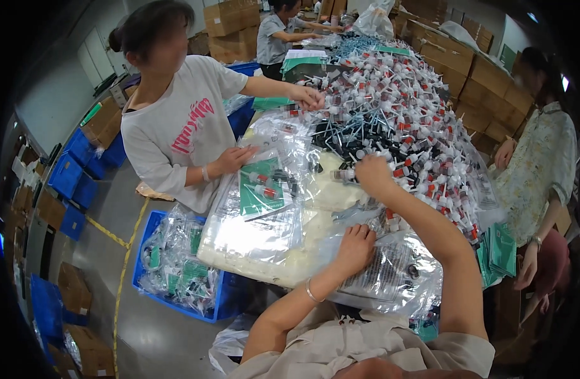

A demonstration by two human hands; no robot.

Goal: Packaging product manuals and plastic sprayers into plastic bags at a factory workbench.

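Touching vial, right grip (hold unclear)

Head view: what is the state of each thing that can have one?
clear bags: spread, overlapping
tube pile: loose, heaped
nearest blue bin: open, filled
large green card: lying flat
cardboard boxes: stacked
left hand: resting on clear bags
right hand: at tube pile's edge, grip unclear

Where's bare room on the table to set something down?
Cream tabletop strip between the clear bags at left and the right hand. Crowded: far right side, heaped with small red-and-white bottles; near edge, printed bags by the left hand.
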